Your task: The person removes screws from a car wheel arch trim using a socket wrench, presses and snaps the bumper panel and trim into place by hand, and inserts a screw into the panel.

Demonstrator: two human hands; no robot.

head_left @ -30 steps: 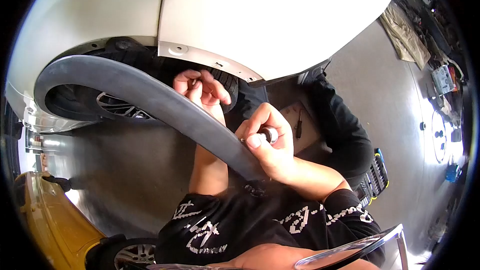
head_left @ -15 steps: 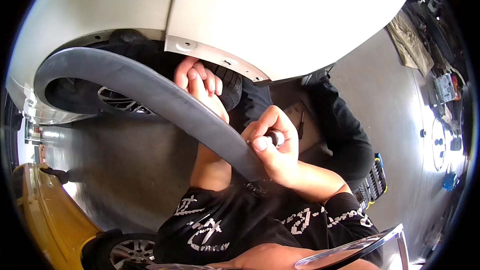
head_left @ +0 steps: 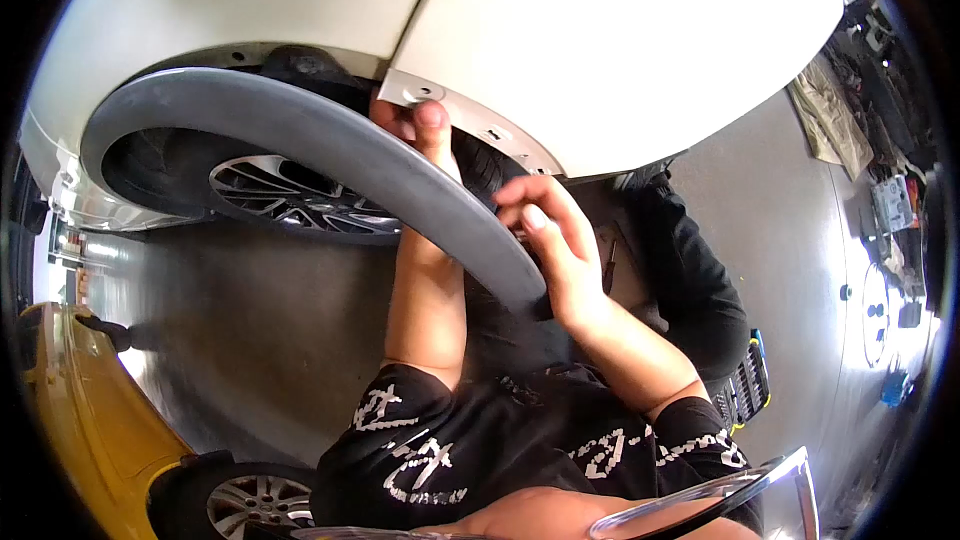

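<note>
Far left: yellow car (head_left: 100,410), well apart from grey curved trim (head_left: 330,130). Trim runs along wheel arch of white car (head_left: 690,40), hides part of wheel (head_left: 260,185). Left hand (head_left: 432,135) passes behind trim, thumb raised, fingers bent at panel edge; its grip partly hidden, cannot tell if grasping. Below, black shirt (head_left: 500,440): white lettering, broken by folds, not readable. Right hand (head_left: 562,245) beside lower trim end, fingers bent, thumb near forefinger; its grip also cannot tell. Farther right: tool case (head_left: 748,385) on floor (head_left: 790,270).
</note>
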